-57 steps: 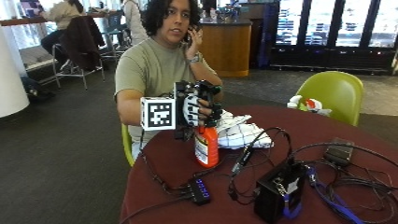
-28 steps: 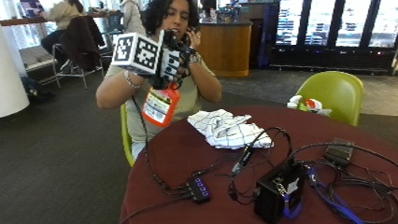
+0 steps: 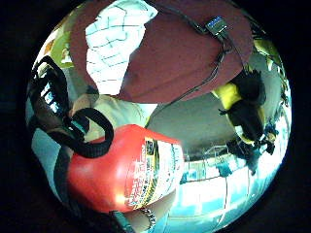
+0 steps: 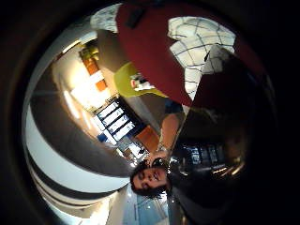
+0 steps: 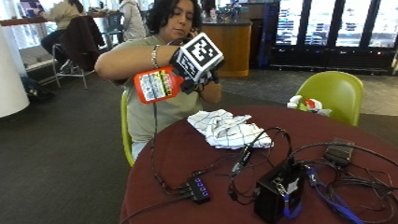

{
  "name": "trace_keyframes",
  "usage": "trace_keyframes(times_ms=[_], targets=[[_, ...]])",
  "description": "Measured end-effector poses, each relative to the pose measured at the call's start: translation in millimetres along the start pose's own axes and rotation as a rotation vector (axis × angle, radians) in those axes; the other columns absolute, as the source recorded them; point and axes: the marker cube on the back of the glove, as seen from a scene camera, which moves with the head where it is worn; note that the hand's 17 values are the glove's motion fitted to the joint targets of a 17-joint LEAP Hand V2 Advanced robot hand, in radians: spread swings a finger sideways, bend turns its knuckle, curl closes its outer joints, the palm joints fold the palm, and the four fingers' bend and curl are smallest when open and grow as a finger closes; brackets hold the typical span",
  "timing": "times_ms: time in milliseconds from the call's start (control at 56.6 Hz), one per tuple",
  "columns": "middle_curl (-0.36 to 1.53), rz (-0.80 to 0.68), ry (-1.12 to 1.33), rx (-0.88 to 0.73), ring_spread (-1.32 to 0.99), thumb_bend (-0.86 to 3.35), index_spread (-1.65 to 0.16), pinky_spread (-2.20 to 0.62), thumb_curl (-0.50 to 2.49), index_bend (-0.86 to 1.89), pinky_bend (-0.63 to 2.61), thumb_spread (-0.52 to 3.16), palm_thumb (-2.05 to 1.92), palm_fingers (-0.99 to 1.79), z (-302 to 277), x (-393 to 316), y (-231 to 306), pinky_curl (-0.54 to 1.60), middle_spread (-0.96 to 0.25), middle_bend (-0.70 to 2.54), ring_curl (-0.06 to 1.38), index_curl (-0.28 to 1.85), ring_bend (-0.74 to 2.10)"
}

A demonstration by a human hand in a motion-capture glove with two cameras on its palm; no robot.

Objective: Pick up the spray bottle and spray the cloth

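Outside view showed the gloved right hand raised at chest height, its grip wrapped around the neck of the orange spray bottle, which was tipped on its side in the air. The white checked cloth lay crumpled on the dark red surface below, well apart from the bottle.
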Motion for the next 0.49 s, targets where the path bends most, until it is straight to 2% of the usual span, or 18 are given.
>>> trace_keyframes(times_ms=[336, 495], targets=[[0.57, 0.293, 0.192, -0.296, -0.16, -0.02, -0.23, -0.19, 0.74, 0.19, 0.45, 0.62, 1.02, 1.32, 54.6, 18.1, -104.6, 0.40, -0.17, 0.59, 0.48, 0.57, 0.69], [0.57, 0.358, 0.208, -0.423, -0.16, -0.02, -0.23, -0.18, 0.76, 0.19, 0.47, 0.64, 1.02, 1.30, 79.8, 32.6, -133.6, 0.41, -0.17, 0.61, 0.47, 0.57, 0.66]])
